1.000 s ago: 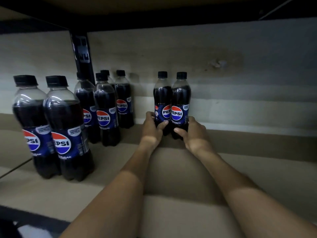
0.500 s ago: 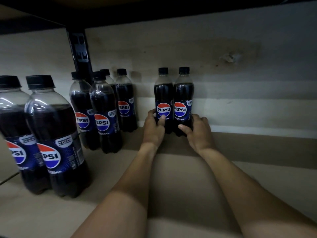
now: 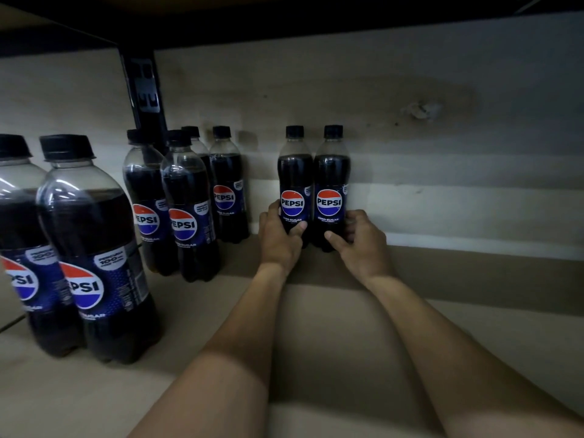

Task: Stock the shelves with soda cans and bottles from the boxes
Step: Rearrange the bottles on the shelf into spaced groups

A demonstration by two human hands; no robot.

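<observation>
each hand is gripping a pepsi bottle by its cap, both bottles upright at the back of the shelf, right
Not by the cap. The head view shows the left hand gripping the left bottle and the right hand gripping the right bottle low on the body, below the logo. Both bottles stand upright at the back of the shelf.
</observation>
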